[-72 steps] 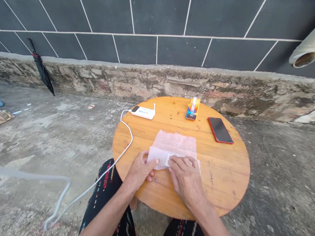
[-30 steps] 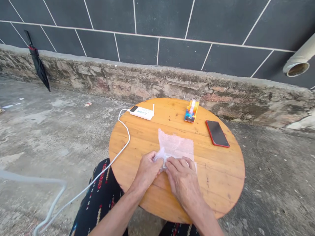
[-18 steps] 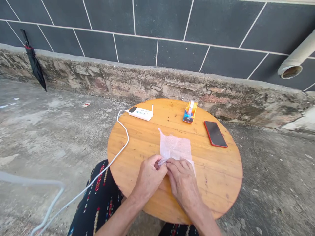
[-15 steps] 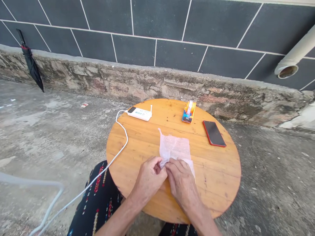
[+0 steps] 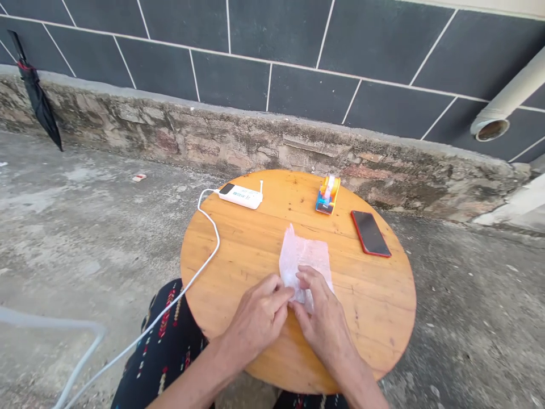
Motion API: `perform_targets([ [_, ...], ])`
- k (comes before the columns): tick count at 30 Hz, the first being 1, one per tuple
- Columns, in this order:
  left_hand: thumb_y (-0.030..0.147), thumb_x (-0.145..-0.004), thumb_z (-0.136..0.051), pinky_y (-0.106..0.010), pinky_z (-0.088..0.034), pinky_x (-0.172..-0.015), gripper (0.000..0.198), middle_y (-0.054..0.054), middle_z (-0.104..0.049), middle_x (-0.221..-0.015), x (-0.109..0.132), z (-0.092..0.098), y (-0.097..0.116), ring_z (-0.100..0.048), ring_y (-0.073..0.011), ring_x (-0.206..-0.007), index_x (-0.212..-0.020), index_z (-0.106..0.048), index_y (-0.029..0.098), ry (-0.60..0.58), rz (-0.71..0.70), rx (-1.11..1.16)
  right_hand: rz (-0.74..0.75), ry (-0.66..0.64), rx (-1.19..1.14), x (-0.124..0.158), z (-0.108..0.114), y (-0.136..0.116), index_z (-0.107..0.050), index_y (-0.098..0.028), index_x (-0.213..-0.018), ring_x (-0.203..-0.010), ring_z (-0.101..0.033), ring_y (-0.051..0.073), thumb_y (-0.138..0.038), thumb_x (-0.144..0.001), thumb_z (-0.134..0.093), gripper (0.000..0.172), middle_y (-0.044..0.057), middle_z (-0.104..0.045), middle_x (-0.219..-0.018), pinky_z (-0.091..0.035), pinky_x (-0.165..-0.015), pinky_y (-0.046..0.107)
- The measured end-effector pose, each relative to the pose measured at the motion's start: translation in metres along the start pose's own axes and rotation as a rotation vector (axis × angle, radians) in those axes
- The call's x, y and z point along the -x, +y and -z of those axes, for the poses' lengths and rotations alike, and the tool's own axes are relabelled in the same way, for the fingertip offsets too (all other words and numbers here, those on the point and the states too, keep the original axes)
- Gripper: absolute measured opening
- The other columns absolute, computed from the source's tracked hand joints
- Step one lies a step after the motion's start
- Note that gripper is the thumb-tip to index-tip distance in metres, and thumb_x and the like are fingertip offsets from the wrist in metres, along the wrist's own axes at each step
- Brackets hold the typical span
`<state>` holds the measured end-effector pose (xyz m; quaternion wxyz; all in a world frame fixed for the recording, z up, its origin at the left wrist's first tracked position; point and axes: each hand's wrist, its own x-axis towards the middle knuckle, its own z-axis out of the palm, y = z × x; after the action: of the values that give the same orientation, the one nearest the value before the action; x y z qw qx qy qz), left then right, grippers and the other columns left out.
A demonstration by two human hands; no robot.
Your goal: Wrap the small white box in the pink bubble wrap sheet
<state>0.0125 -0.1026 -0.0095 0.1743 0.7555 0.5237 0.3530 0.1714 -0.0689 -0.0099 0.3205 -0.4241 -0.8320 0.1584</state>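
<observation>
A sheet of pinkish, see-through bubble wrap (image 5: 313,255) lies on the round wooden table (image 5: 238,255), its left side folded over and its far left corner raised. My left hand (image 5: 259,309) pinches the near left edge of the wrap between thumb and curled fingers. Over the near part of the fold, my right hand (image 5: 321,309) has its thumb at the edge and its bent fingers on top, gripping the wrap loosely. Whatever may lie inside the fold is hidden by the fingers.
An orange and blue tape dispenser (image 5: 327,195) stands at the table's far side. A red-edged phone (image 5: 371,233) lies on the right. At far left is a white device (image 5: 242,196) with a white cable (image 5: 208,258). A black umbrella (image 5: 40,102) leans against the wall.
The left side of the wrap has lifted and folded further right. My right fingers have spread away from the thumb, and my left hand has shifted slightly. The view has moved a little.
</observation>
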Motion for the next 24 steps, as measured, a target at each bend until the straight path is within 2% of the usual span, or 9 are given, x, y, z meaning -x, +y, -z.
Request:
perform_targets([
  [5, 0.003, -0.079, -0.042, -0.035, -0.047, -0.076, 0.035, -0.008, -0.057, -0.1, -0.002, 0.01, 0.0, -0.052, -0.0213, -0.088, -0.104, -0.061, 0.016, -0.047, -0.134, -0.163, 0.015, -0.031, 0.026, -0.001, 0.001, 0.0, -0.044, -0.019, -0.124, -0.12, -0.052, 0.025, -0.003, -0.073, -0.048, 0.054, 0.013, -0.05, -0.132, -0.046, -0.099, 0.043],
  [10, 0.001, -0.081, -0.04, -0.037, -0.048, -0.083, 0.035, -0.007, -0.059, -0.106, -0.003, 0.008, 0.003, -0.05, -0.0218, -0.093, -0.109, -0.056, 0.015, -0.067, -0.202, -0.17, 0.008, -0.053, 0.034, -0.002, 0.0, -0.006, -0.045, -0.019, -0.122, -0.126, -0.045, 0.024, -0.001, -0.074, -0.045, 0.052, 0.013, -0.049, -0.133, -0.04, -0.105, 0.045],
  [13, 0.0, -0.077, -0.043, -0.038, -0.048, -0.085, 0.036, -0.008, -0.059, -0.105, -0.003, 0.008, 0.005, -0.049, -0.0226, -0.094, -0.108, -0.057, 0.013, -0.087, -0.212, -0.177, 0.042, -0.158, -0.031, -0.006, 0.017, -0.007, -0.043, -0.02, -0.127, -0.13, -0.041, 0.022, -0.003, -0.075, -0.049, 0.055, 0.012, -0.047, -0.136, -0.037, -0.107, 0.043],
  [15, 0.0, -0.074, -0.045, -0.039, -0.048, -0.084, 0.034, -0.008, -0.059, -0.103, -0.004, 0.01, 0.006, -0.048, -0.0231, -0.093, -0.103, -0.059, 0.012, -0.114, -0.21, -0.191, 0.045, -0.215, -0.105, -0.007, 0.036, -0.002, -0.046, -0.023, -0.124, -0.13, -0.041, 0.023, -0.01, -0.078, -0.055, 0.049, 0.01, -0.046, -0.137, -0.037, -0.107, 0.042],
  [17, 0.0, -0.072, -0.047, -0.04, -0.048, -0.084, 0.03, -0.008, -0.059, -0.102, -0.005, 0.013, 0.007, -0.048, -0.0231, -0.092, -0.096, -0.06, 0.012, -0.132, -0.211, -0.199, -0.059, -0.178, -0.144, -0.002, 0.057, 0.009, -0.052, -0.023, -0.117, -0.12, -0.051, 0.023, -0.021, -0.083, -0.056, 0.034, 0.009, -0.055, -0.128, -0.041, -0.101, 0.042],
  [19, 0.001, -0.074, -0.047, -0.04, -0.047, -0.082, 0.023, -0.008, -0.059, -0.099, -0.006, 0.015, 0.006, -0.048, -0.0226, -0.09, -0.09, -0.06, 0.012, -0.138, -0.225, -0.195, -0.252, -0.127, -0.14, 0.008, 0.074, 0.022, -0.057, -0.022, -0.107, -0.097, -0.062, 0.022, -0.03, -0.087, -0.052, 0.022, 0.008, -0.065, -0.105, -0.048, -0.088, 0.04],
  [21, 0.002, -0.08, -0.044, -0.039, -0.048, -0.08, 0.019, -0.008, -0.06, -0.095, -0.008, 0.014, 0.004, -0.049, -0.0217, -0.087, -0.085, -0.06, 0.012, -0.131, -0.255, -0.187, -0.435, -0.129, -0.174, 0.02, 0.082, 0.035, -0.059, -0.019, -0.099, -0.078, -0.064, 0.02, -0.037, -0.087, -0.051, 0.023, 0.006, -0.066, -0.087, -0.051, -0.075, 0.036],
  [24, 0.004, -0.086, -0.042, -0.038, -0.048, -0.077, 0.02, -0.008, -0.06, -0.093, -0.01, 0.012, 0.0, -0.049, -0.0211, -0.085, -0.083, -0.06, 0.012, -0.1, -0.293, -0.178, -0.656, -0.157, -0.305, 0.034, 0.078, 0.045, -0.057, -0.017, -0.098, -0.066, -0.064, 0.017, -0.042, -0.083, -0.054, 0.03, 0.005, -0.065, -0.082, -0.051, -0.057, 0.028],
])
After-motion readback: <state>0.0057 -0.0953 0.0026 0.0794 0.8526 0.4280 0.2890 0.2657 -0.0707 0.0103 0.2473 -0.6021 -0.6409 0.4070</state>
